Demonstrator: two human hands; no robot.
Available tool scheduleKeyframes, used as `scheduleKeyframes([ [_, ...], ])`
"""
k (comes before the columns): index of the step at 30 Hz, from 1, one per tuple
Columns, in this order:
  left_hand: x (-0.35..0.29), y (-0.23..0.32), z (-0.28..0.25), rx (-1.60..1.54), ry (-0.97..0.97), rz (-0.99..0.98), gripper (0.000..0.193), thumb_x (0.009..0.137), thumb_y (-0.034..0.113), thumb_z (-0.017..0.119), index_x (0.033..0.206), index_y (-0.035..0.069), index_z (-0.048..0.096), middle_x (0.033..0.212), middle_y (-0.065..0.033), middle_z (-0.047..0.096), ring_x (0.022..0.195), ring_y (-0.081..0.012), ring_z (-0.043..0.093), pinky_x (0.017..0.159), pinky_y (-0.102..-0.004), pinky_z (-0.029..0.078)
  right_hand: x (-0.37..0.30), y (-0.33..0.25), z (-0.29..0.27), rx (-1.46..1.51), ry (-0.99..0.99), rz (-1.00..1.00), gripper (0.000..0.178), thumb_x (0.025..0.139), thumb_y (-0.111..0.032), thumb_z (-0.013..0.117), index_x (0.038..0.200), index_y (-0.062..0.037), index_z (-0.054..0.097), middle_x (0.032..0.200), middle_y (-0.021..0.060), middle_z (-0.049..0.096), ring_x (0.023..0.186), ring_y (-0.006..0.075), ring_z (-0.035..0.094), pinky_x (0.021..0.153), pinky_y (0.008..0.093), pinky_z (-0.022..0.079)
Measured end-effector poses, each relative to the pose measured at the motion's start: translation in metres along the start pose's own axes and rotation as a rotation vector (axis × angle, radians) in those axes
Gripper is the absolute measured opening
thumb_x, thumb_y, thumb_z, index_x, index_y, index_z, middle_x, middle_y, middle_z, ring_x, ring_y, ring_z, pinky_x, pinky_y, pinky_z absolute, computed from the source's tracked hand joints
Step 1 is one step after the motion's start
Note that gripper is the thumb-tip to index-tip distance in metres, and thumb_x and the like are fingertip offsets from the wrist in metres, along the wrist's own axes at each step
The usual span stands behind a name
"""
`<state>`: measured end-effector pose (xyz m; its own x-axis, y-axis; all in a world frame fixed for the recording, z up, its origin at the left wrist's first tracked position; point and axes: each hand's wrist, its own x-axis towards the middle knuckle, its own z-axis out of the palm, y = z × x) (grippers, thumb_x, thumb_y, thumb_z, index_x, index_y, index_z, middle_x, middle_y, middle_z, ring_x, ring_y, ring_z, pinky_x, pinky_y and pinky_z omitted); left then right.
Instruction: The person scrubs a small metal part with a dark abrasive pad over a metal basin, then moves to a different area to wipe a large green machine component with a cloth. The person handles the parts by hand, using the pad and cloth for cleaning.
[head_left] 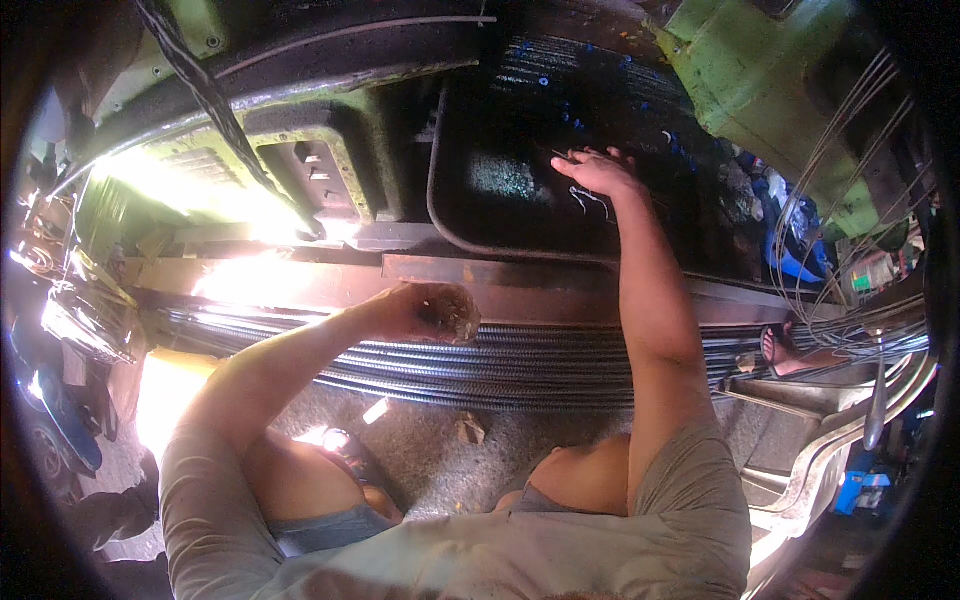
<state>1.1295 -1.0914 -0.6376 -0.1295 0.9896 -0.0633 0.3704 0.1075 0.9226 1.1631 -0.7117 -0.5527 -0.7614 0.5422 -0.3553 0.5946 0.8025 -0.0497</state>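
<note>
My left hand (408, 308) is closed around a brownish, crumpled-looking lump (456, 314), held above a bundle of ribbed steel bars; its exact kind I cannot make out. Stretched forward, my right hand (602, 172) is over a dark, round-cornered metal panel (470, 222), fingers apart and nothing visible in them. Thin, pale curled strips (590, 200) show just below that hand. Small blue pieces (570, 118) are scattered over the dark surface beyond it.
Long ribbed steel bars (500, 372) run left to right in front of my knees. Green metal machine parts (770, 90) stand at the back right, with loose wires (800, 220) hanging nearby. A sandalled foot (785, 352) is at the right. Bright light glares at the left.
</note>
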Motion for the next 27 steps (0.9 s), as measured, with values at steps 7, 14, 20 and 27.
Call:
scheduleKeyframes([
  [7, 0.006, -0.018, 0.005, 0.037, 0.016, -0.042, 0.044, 0.079, 0.021, 0.087, 0.116, 0.009, 0.067, 0.111, -0.0049, 0.072, 0.105, -0.0182, 0.068, 0.095, -0.0359, 0.055, 0.015, 0.073, -0.006, 0.365, 0.27, -0.18, 0.044, 0.09, -0.023, 0.071, 0.13, -0.0073, 0.065, 0.131, 0.0166, 0.066, 0.122, 0.0287, 0.063, 0.105, 0.0399, 0.047],
  [14, 0.008, -0.007, 0.006, -0.045, -0.043, -0.092, 0.045, 0.082, 0.017, 0.085, 0.122, 0.01, 0.064, 0.114, -0.0031, 0.072, 0.107, -0.0148, 0.068, 0.096, -0.0339, 0.055, 0.004, 0.108, -0.039, 0.656, 0.494, -0.191, 0.024, 0.086, -0.013, 0.076, 0.107, -0.002, 0.072, 0.094, 0.013, 0.075, 0.093, 0.0214, 0.07, 0.087, 0.0369, 0.052],
  [20, 0.008, -0.003, 0.006, 0.019, -0.04, -0.082, 0.044, 0.084, 0.016, 0.083, 0.123, 0.01, 0.064, 0.115, -0.0034, 0.072, 0.108, -0.0151, 0.068, 0.096, -0.0344, 0.055, 0.005, 0.11, 0.022, 0.299, 0.442, -0.209, 0.032, 0.082, -0.022, 0.082, 0.109, -0.0076, 0.072, 0.108, 0.0089, 0.075, 0.102, 0.0285, 0.071, 0.088, 0.0422, 0.053],
  [27, 0.008, -0.002, 0.007, 0.122, 0.008, -0.065, 0.047, 0.083, 0.02, 0.084, 0.124, 0.009, 0.066, 0.115, -0.0048, 0.073, 0.107, -0.0161, 0.069, 0.096, -0.0354, 0.055, -0.005, 0.091, -0.013, 0.387, 0.671, -0.051, 0.023, 0.092, -0.027, 0.067, 0.111, -0.0154, 0.071, 0.106, 0.0122, 0.074, 0.102, 0.032, 0.071, 0.087, 0.045, 0.054],
])
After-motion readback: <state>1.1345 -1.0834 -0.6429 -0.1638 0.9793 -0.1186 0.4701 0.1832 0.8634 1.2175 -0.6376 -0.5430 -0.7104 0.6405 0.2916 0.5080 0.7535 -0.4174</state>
